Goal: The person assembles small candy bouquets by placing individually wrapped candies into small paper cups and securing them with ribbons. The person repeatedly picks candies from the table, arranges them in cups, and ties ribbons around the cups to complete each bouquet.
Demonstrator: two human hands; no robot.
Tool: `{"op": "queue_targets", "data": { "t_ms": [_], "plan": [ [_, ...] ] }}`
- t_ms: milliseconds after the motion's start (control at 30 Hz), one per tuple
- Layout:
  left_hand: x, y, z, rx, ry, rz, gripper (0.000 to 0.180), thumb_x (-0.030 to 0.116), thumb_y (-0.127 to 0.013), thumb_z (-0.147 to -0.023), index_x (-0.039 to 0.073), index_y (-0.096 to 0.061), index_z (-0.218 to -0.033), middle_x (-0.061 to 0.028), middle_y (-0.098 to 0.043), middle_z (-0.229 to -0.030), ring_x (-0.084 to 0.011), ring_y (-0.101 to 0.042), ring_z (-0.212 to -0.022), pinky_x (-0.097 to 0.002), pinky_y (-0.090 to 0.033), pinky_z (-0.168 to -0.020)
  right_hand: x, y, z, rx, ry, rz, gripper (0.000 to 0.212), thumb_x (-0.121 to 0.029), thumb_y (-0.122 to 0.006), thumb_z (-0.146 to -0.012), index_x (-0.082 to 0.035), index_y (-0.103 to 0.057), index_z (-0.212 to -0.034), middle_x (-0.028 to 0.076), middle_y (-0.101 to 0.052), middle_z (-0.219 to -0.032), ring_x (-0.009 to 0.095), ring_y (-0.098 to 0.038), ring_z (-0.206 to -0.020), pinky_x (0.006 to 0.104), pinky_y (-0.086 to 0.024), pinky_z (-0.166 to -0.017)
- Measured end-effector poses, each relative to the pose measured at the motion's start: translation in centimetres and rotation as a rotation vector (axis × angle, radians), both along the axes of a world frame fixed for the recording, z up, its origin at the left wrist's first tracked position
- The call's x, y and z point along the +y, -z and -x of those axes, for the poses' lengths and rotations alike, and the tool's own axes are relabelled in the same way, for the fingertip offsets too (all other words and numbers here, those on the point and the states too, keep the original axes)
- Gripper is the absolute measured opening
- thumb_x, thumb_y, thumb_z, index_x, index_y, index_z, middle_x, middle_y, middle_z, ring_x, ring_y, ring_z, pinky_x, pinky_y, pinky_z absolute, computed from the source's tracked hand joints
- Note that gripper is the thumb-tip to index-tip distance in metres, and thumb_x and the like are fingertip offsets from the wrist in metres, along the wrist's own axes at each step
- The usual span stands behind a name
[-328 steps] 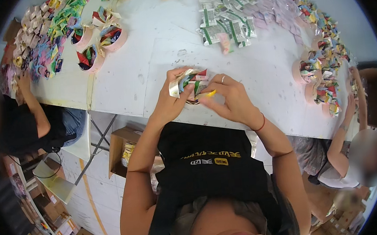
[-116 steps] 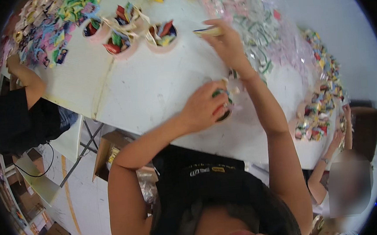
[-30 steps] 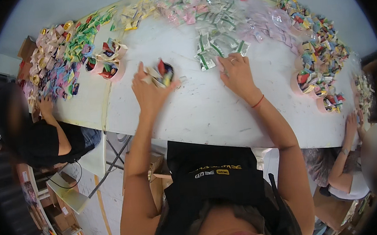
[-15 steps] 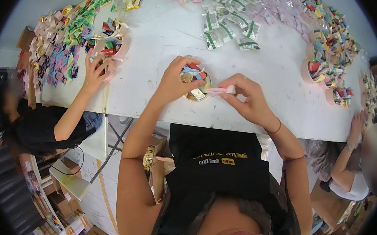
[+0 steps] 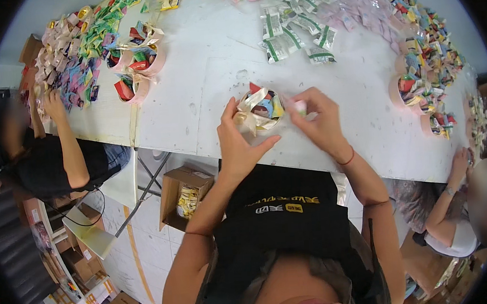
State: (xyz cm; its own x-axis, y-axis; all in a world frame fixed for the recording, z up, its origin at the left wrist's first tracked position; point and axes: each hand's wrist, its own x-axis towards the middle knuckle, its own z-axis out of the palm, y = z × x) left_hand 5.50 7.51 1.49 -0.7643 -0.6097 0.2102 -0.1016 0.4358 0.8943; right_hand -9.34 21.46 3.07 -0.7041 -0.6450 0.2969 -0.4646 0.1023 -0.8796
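Mid-frame, a round tub (image 5: 278, 121) with glossy ribbon (image 5: 258, 98) sits between the spread left hand (image 5: 240, 144) and right hand (image 5: 321, 115), pinching a pinkish packet (image 5: 299, 108).

Below the table's (image 5: 360, 124) near edge, an open carton (image 5: 173, 189) holds yellow packets (image 5: 187, 202) beside metal legs (image 5: 143, 194). An orange stripe (image 5: 138, 260) crosses the floor (image 5: 115, 252). A co-worker in black (image 5: 44, 169) is at the table's left end, another in white (image 5: 456, 240) at its right.

Table (image 5: 190, 119) is white with grey smudges, ribbon (image 5: 257, 99) cream, packets under it (image 5: 275, 105) red, blue and yellow, pinched packet (image 5: 300, 107) pink-white, sachets (image 5: 321, 55) white with green stripes, tubs (image 5: 156, 63) pale pink, apron (image 5: 280, 186) black with yellow-and-white lettering, wristband (image 5: 348, 159) red.
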Motion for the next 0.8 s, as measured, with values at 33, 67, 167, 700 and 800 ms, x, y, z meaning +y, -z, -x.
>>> {"op": "queue_targets", "data": {
  "t_ms": [33,67,167,700,800],
  "plan": [
    [0.6,0.1,0.3,0.034,-0.008,0.083,0.102,0.021,-0.093,-0.064,-0.004,-0.032,-0.143,-0.0223,-0.047,-0.137,-0.0331,-0.053,-0.121,-0.0419,-0.045,-0.099,-0.4,0.1,-0.6,-0.042,-0.041,0.055,0.017,-0.007,-0.076,-0.082,-0.002,-0.065,-0.093,0.006,-0.065,-0.081,0.013,-0.064,-0.069,0.0254,-0.052,-0.060],
    [0.5,0.1,0.7,0.030,-0.020,0.091,0.104,0.021,-0.094,-0.063,-0.004,-0.032,-0.143,-0.0227,-0.049,-0.136,-0.0331,-0.054,-0.120,-0.0419,-0.045,-0.099,-0.8,0.1,-0.9,-0.068,-0.069,0.038,0.017,-0.007,-0.076,-0.082,-0.003,-0.065,-0.094,0.007,-0.065,-0.081,0.013,-0.064,-0.069,0.0254,-0.052,-0.060],
    [-0.4,0.9,3.0,0.142,-0.012,-0.025,0.105,0.022,-0.096,-0.059,-0.003,-0.035,-0.141,-0.0206,-0.057,-0.127,-0.0310,-0.062,-0.109,-0.0412,-0.051,-0.092,-0.8,-0.9,-0.6,-0.198,-0.164,-0.098,0.016,-0.005,-0.075,-0.084,-0.001,-0.067,-0.097,0.005,-0.068,-0.091,0.009,-0.064,-0.075,0.0236,-0.051,-0.065],
    [-4.8,-0.7,2.1,-0.003,0.537,-0.598,0.069,-0.001,-0.074,-0.073,0.005,-0.046,-0.135,-0.0119,-0.042,-0.149,-0.0228,-0.040,-0.140,-0.0370,-0.033,-0.114,0.8,-4.5,5.9,-0.037,-0.765,-0.197,0.020,0.001,-0.065,-0.088,-0.007,-0.071,-0.105,0.008,-0.068,-0.094,0.023,-0.061,-0.088,0.0318,-0.049,-0.074],
    [-4.8,0.2,2.0,-0.010,0.601,-0.526,0.060,0.000,-0.064,-0.080,0.004,-0.045,-0.137,-0.0117,-0.048,-0.144,-0.0201,-0.042,-0.138,-0.0347,-0.034,-0.113,-1.0,-5.2,5.5,-0.008,-0.821,-0.240,0.023,0.002,-0.065,-0.088,-0.006,-0.068,-0.109,0.007,-0.068,-0.097,0.024,-0.061,-0.088,0.0323,-0.049,-0.075]
  ]
}}
